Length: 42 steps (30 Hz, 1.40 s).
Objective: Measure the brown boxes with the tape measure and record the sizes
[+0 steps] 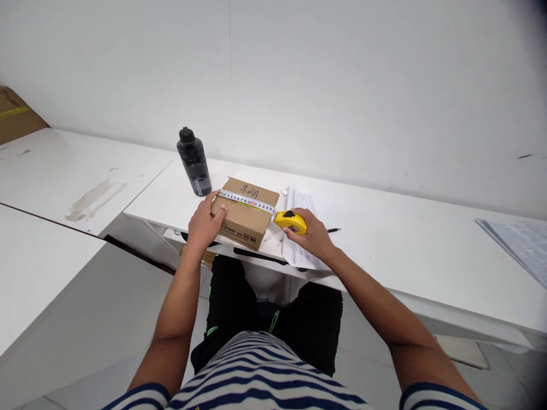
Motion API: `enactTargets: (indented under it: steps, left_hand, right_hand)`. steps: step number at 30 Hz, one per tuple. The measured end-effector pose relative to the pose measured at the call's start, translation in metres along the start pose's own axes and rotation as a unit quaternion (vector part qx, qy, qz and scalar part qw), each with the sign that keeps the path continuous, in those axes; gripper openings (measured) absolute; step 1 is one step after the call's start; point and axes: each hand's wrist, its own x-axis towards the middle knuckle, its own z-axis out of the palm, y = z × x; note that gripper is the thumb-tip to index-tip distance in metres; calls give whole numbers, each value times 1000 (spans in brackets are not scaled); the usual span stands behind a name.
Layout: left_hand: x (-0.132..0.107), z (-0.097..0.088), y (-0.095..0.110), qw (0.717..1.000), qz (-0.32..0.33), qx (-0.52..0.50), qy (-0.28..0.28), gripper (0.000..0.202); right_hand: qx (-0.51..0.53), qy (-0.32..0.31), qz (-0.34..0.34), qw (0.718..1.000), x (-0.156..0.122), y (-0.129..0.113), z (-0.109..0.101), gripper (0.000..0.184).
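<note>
A small brown cardboard box (pixel 241 219) with dark handwriting on top lies on the white desk. The metal blade (pixel 248 201) of a tape measure is drawn across its top from left to right. My left hand (pixel 205 223) grips the box's left end, thumb on the top face and fingertips by the blade's end; whether they pinch the blade too is hard to see. Wrapped around the yellow tape measure case (pixel 290 222), my right hand (pixel 314 234) keeps it just off the box's right edge.
A dark water bottle (pixel 195 165) stands behind the box to the left. Papers (pixel 301 256) and a pen (pixel 334 230) lie by my right hand. More sheets (pixel 515 245) are at the far right, and a larger carton (pixel 19 117) sits far left. A wall backs the desk.
</note>
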Motion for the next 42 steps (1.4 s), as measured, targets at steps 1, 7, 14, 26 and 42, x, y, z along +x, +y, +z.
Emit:
enactTargets:
  steps: [1, 7, 14, 26, 42]
  left_hand:
    - [0, 0, 0, 1000, 0, 0, 1, 53]
    - [1, 1, 0, 1000, 10, 0, 6, 53]
    - [1, 2, -1, 1000, 19, -2, 9, 52]
    - [2, 0, -4, 1000, 20, -11, 7, 53]
    - [0, 4, -11, 997, 62, 29, 33, 53]
  right_hand:
    - [4, 5, 6, 1000, -2, -1, 2, 49]
    - [-2, -10, 41, 999, -15, -1, 16, 47]
    - [-22, -36, 55, 998, -25, 6, 14, 47]
    - [-69, -44, -11, 997, 33, -37, -29, 46]
    - [-86, -200, -70, 974, 136, -114, 24, 58]
